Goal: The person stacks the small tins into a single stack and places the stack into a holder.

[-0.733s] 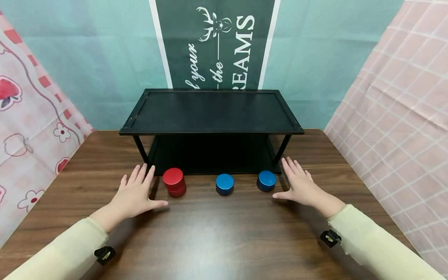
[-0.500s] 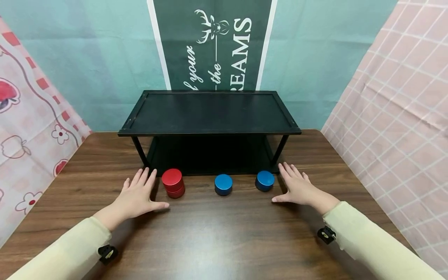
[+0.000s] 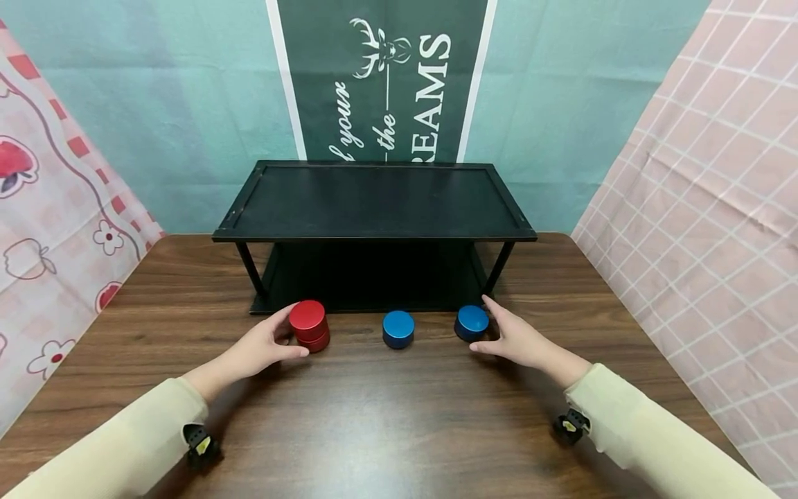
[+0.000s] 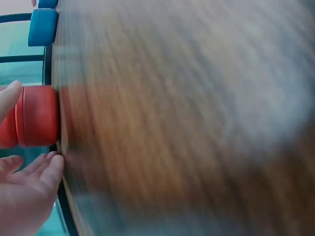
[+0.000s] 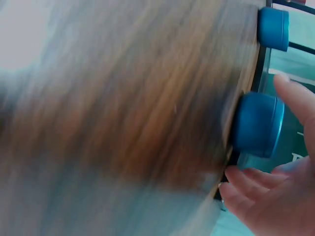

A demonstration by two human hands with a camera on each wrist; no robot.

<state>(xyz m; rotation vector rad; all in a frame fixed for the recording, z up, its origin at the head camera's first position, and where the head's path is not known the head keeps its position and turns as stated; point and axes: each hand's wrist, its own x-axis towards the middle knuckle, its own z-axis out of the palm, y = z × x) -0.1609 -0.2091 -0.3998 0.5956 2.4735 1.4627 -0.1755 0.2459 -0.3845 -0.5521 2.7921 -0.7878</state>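
Note:
In the head view a red round tin (image 3: 308, 324), with a seam around it and about twice as tall as the blue ones, stands at the front left of the black shelf. My left hand (image 3: 264, 350) reaches round its left side, thumb in front and fingers behind. In the left wrist view a gap shows between the red tin (image 4: 40, 115) and the lower fingers (image 4: 51, 172). A blue round tin (image 3: 472, 322) sits at the front right, between the spread thumb and fingers of my right hand (image 3: 514, 337); the right wrist view shows this blue tin (image 5: 256, 124) apart from the fingers below.
Another blue round tin (image 3: 398, 329) stands midway between the hands. Behind all three is a two-level black shelf (image 3: 374, 201) on the brown wooden table (image 3: 386, 416). Cloths hang at the back and both sides.
Both hands have moved inward, the left to the red tin and the right to the right-hand blue tin. Their spread fingers have drawn closer together. The tins stay in place.

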